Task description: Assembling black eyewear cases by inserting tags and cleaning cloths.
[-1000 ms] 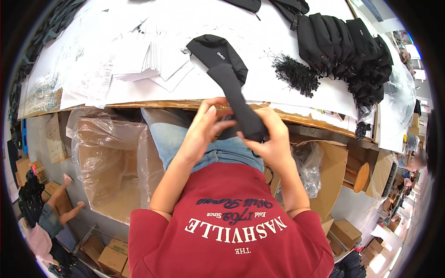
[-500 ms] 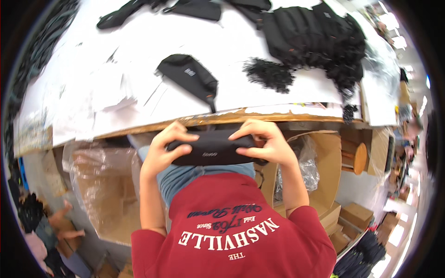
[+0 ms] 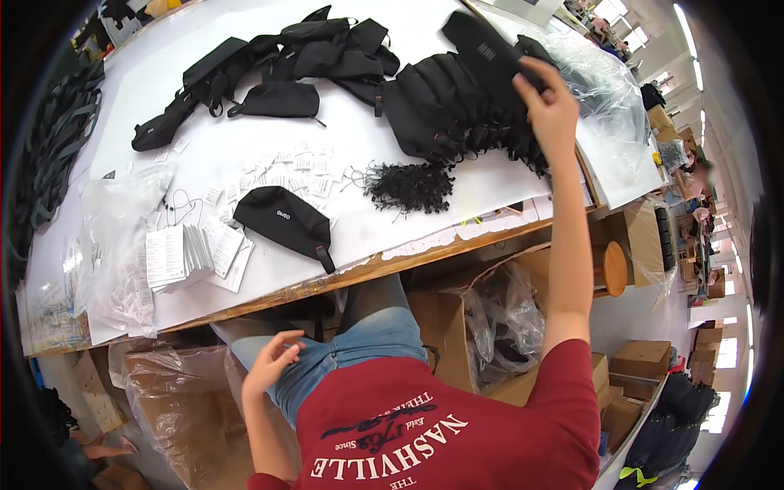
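My right hand (image 3: 552, 106) is stretched out to the far right of the table, gripping one end of a black pouch (image 3: 482, 51). That pouch is over the right part of a row of black pouches (image 3: 425, 102) packed side by side. My left hand (image 3: 273, 363) is held above my lap, in front of the table edge, fingers loosely bent and apart with nothing in them. Nearest the edge lies a single black pouch (image 3: 286, 219) with a strap end hanging toward me. A heap of black cords (image 3: 408, 188) is between it and the row.
More black pouches (image 3: 310, 53) lie loosely at the back of the table. White tags (image 3: 286, 170), a stack of white cards (image 3: 181, 255) and a plastic bag (image 3: 122, 220) are on the left. Below the wooden edge (image 3: 392, 265) stand plastic-lined cardboard boxes (image 3: 445, 327) and a stool (image 3: 614, 268).
Both hands held a black pouch before my lap; now my left hand is off it, and my right hand has carried a pouch out to the row. The view has shifted, showing more table.
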